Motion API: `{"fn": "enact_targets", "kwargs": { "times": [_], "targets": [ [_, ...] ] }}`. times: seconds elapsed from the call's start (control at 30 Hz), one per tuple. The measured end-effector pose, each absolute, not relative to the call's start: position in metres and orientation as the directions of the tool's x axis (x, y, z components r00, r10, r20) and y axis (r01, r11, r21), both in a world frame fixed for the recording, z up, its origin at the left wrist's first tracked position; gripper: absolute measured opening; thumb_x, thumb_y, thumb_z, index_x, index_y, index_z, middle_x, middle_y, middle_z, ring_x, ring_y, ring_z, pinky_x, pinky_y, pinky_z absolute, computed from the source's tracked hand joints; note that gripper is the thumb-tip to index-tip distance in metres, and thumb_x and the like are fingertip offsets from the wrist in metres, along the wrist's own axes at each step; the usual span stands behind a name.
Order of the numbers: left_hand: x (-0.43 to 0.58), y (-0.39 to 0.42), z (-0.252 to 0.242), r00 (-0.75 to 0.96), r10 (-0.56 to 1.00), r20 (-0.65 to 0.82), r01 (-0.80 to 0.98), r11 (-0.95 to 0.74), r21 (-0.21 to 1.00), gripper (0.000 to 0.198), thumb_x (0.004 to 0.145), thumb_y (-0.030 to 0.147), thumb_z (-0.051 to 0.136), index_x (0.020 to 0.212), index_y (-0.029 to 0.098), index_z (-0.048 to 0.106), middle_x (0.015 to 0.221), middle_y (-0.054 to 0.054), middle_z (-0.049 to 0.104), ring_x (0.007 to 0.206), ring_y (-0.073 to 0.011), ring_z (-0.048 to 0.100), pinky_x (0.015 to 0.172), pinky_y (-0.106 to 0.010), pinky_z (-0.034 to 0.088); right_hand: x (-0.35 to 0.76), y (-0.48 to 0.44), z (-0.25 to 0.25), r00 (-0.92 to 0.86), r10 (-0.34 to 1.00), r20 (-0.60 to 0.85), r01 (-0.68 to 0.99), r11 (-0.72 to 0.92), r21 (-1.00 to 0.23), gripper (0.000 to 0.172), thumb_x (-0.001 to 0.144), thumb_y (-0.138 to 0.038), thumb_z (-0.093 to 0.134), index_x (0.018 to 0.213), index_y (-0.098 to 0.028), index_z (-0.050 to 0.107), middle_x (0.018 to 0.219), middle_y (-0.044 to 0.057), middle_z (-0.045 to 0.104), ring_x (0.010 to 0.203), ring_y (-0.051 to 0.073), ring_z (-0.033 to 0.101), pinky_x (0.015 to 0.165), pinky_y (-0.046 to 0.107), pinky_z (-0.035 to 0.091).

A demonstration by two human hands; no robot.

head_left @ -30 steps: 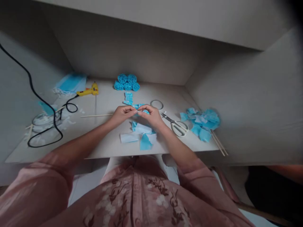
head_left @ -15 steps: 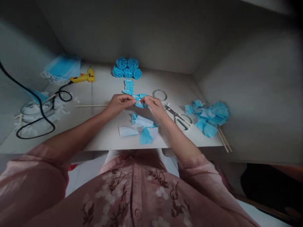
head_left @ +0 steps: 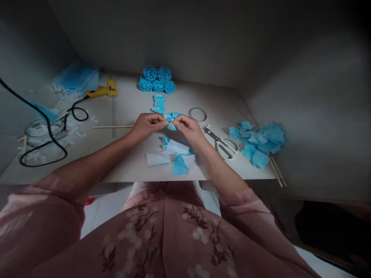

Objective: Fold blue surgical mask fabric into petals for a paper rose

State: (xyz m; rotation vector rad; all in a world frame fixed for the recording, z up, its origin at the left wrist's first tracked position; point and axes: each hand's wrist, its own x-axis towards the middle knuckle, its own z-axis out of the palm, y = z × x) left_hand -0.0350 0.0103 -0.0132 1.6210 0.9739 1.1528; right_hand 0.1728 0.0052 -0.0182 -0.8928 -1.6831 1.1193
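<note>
Between my fingertips is a small blue fabric piece (head_left: 172, 126), cut from material like the face masks. My left hand (head_left: 148, 124) pinches its left side. My right hand (head_left: 188, 126) pinches the right side, thumb and finger pressed together. Most of the piece is hidden by the fingers. Just beyond the hands lie more pleated blue pieces (head_left: 159, 103). Closer to me, several blue and white cut pieces (head_left: 177, 147) are scattered. To the right of my right hand rest scissors (head_left: 222, 143) with white handles and a coil of wire (head_left: 198, 114).
Several rolled blue flowers (head_left: 157, 80) are stacked at the back. A yellow glue gun (head_left: 102, 92) with a black cord stands left, near blue face masks (head_left: 77, 81). A thin stick (head_left: 113, 127) lies left of my hands. Blue scraps (head_left: 257, 141) and wooden sticks (head_left: 277, 170) are on the right.
My fingertips have drawn slightly closer together on the blue fabric piece, and less of it shows. The whole view has shifted a little; the things on the table stay put.
</note>
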Motion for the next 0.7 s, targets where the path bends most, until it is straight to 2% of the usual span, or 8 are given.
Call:
{"fn": "enact_targets", "kwargs": {
  "times": [0.13,0.4,0.6,0.7],
  "targets": [
    [-0.035,0.007,-0.008,0.250,0.936,0.249,0.024,-0.263,0.964,0.037,0.072,0.049,0.089,0.071,0.015,0.078,0.066,-0.002,0.068,0.062,-0.0121,0.054,0.061,-0.026,0.041,0.173,0.005,-0.015,-0.314,0.878,0.361,0.127,0.415,-0.901,0.055,0.087,-0.077,0.068,0.079,-0.023,0.065,0.080,0.001,0.065,0.081,0.018,0.058,0.085,0.034,0.049],
    [-0.032,0.003,-0.003,0.210,0.954,0.216,-0.021,-0.216,0.976,0.040,0.067,0.051,0.092,0.069,0.014,0.077,0.068,-0.003,0.070,0.068,-0.0141,0.059,0.067,-0.028,0.047,0.168,0.003,-0.021,-0.263,0.880,0.396,0.118,0.436,-0.892,0.056,0.089,-0.079,0.065,0.083,-0.023,0.063,0.084,0.001,0.064,0.086,0.018,0.059,0.089,0.034,0.048],
    [-0.029,0.002,-0.001,0.201,0.955,0.218,-0.074,-0.207,0.976,0.039,0.066,0.050,0.093,0.069,0.015,0.075,0.066,-0.002,0.068,0.063,-0.0115,0.054,0.064,-0.026,0.044,0.165,0.005,-0.028,-0.270,0.874,0.403,0.030,0.426,-0.904,0.050,0.092,-0.072,0.066,0.084,-0.023,0.062,0.085,0.000,0.060,0.084,0.017,0.056,0.086,0.033,0.046],
    [-0.028,0.001,0.002,0.220,0.955,0.200,-0.070,-0.189,0.979,0.043,0.066,0.053,0.092,0.067,0.015,0.072,0.062,0.000,0.064,0.059,-0.0102,0.049,0.061,-0.026,0.041,0.164,0.004,-0.026,-0.276,0.878,0.392,0.041,0.418,-0.908,0.052,0.091,-0.074,0.066,0.082,-0.023,0.060,0.084,0.001,0.060,0.084,0.017,0.055,0.086,0.033,0.046]
  ]
}}
